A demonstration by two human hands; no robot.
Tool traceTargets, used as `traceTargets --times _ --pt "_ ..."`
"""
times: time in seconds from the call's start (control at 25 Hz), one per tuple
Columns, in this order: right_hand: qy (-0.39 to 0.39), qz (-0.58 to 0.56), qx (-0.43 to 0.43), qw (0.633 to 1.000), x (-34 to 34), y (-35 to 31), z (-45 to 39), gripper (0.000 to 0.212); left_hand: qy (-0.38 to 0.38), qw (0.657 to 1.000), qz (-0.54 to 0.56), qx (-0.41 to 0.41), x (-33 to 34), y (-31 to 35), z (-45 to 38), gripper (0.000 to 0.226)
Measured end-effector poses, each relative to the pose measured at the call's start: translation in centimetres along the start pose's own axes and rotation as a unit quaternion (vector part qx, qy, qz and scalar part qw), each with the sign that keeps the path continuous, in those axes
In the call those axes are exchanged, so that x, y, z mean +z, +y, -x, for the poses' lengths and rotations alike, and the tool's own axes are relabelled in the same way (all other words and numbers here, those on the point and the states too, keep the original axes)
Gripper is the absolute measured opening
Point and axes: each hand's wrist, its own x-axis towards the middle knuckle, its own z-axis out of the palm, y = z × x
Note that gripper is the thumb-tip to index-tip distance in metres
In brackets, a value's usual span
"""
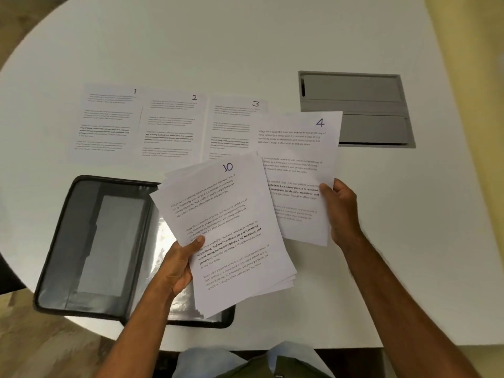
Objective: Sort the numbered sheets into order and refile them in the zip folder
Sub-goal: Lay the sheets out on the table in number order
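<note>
Left hand [178, 264] gripping fanned stack of white printed sheets [231, 241], topmost numbered 10, above open black zip folder [90, 249] with grey inner pockets. Right hand [341, 211] pinching sheet 4 [300, 159]. Sheets 1–3 [169, 126] in row on white table [245, 36].

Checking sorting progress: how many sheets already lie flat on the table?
3: sheet 1, sheet 2 and sheet 3 lie in a row. Sheet 4 is in the right hand; the rest in the left hand.
</note>
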Motion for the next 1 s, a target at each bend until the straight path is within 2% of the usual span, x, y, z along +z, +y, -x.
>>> traceTargets --times 0.28,0.56,0.76,0.84,1.0 --pt "0.047 0.011 0.006 0.999 -2.3 0.9 -10.4 0.014 0.021 1.0 -0.02 0.003 4.3 0.0 -1.5 0.036" --pt "0.071 0.06 0.031 0.995 -0.2 0.9 -20.1 0.011 0.042 0.998 -0.035 -0.016 5.4 1.3 -4.3 0.048" --pt "0.069 0.098 0.048 0.992 1.6 1.7 -24.4 0.023 0.054 0.997 -0.04 -0.029 5.6 1.5 -6.6 0.04" --pt "0.074 0.109 0.056 0.99 1.7 2.7 -25.8 0.015 0.056 0.997 -0.044 -0.033 5.7 1.5 -7.3 0.04" --pt "0.079 0.131 0.044 0.987 1.7 3.2 -26.2 0.012 0.055 0.997 -0.054 -0.033 6.1 1.5 -8.0 0.04"
